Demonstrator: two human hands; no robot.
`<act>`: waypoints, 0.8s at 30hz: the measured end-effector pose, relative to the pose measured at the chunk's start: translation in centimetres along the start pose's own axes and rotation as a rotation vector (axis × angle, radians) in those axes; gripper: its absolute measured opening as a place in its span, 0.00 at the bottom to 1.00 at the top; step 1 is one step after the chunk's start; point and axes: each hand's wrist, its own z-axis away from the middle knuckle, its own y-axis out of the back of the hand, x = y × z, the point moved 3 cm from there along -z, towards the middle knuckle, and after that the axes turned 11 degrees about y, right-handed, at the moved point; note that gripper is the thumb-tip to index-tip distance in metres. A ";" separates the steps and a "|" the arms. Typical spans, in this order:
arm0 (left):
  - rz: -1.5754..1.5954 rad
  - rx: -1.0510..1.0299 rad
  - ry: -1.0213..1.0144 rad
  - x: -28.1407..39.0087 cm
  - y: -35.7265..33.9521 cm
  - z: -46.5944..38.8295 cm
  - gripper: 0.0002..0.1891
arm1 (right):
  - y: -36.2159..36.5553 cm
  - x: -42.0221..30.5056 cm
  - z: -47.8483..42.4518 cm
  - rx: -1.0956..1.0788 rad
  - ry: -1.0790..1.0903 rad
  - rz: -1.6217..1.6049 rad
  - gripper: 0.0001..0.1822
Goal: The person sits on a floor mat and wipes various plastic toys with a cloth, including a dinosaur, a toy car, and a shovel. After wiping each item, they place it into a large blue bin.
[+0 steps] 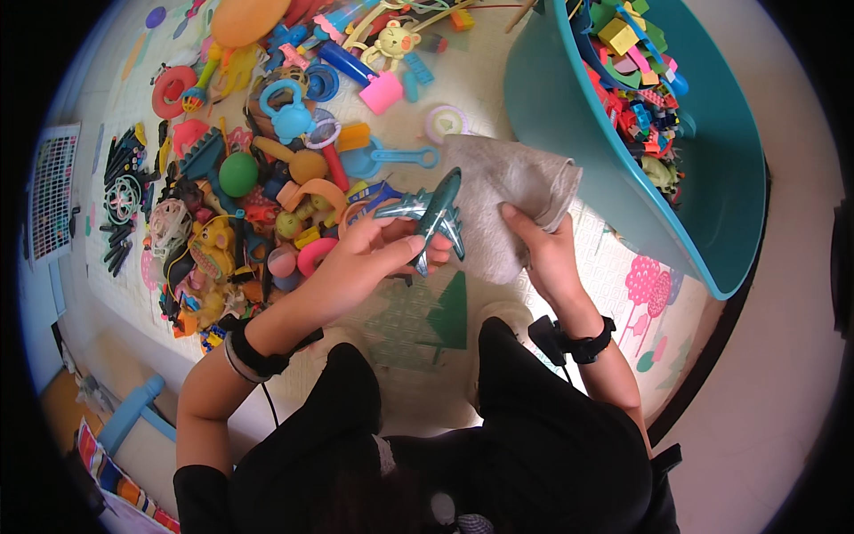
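Note:
A teal toy airplane [435, 212] is held up in front of me, nose pointing away. My left hand [393, 250] grips it near the tail, with the thumb on the fuselage. A grey cloth [490, 200] hangs from my right hand [544, 250], pinched between thumb and fingers. The cloth's left edge lies close beside the plane; whether they touch I cannot tell. Behind the plane and my left hand spreads a pile of plastic toys, including a green ball [238, 175], a blue toy shovel [373, 157] and an orange toy cup partly hidden by my hand.
A large teal tub [567, 127] at the right holds building blocks [620, 37] and small bricks [644, 120]. Black marker pens [120, 240] lie at the left on the patterned play mat [407, 320]. A round purple-rimmed toy [447, 124] sits beyond the cloth. A blue chair [137, 410] stands lower left.

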 end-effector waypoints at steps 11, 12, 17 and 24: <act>-0.127 0.134 -0.091 -0.8 -0.2 0.1 0.10 | -0.8 0.2 1.5 -0.324 -0.164 0.087 0.14; -0.160 0.160 -0.090 -0.8 -0.1 0.1 0.10 | -1.5 -1.1 1.4 -0.360 -0.153 0.101 0.16; -0.312 0.227 -0.107 -0.8 0.1 0.2 0.08 | -0.4 -0.2 1.1 -0.186 0.338 0.478 0.30; -0.357 0.286 -0.181 -1.2 -0.1 0.8 0.07 | -2.2 -5.9 2.5 -0.517 0.972 0.809 0.22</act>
